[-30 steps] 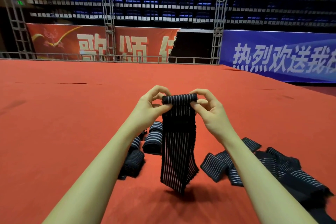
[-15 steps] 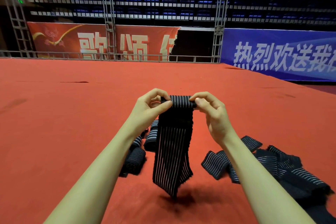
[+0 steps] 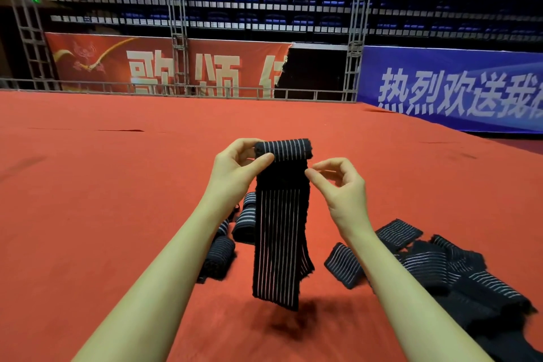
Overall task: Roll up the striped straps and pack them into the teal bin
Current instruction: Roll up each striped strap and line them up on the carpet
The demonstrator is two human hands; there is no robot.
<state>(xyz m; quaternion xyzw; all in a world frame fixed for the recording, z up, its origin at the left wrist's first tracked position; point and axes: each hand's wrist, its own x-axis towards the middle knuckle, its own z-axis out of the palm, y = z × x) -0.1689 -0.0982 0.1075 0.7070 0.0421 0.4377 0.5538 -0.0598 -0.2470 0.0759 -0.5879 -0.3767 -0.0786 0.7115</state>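
- Left hand point(image 3: 235, 167) pinches the rolled top of a striped strap point(image 3: 279, 223) held above red carpet point(image 3: 88, 185).
- Right hand point(image 3: 340, 185), fingers curled, touches the strap's edge.
- Rolled straps point(image 3: 219, 256) lie left, loose straps point(image 3: 435, 267) right.

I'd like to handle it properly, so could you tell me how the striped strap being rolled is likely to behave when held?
Probably floppy: the strap hangs limp below its rolled top. Likely light, as the left hand alone pinches it. The roll may loosen, since the right hand seems off it.

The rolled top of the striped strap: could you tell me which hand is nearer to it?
Left. The left hand pinches the rolled top at its left end; the right hand sits just below its right end, fingers curled by the strap's edge.
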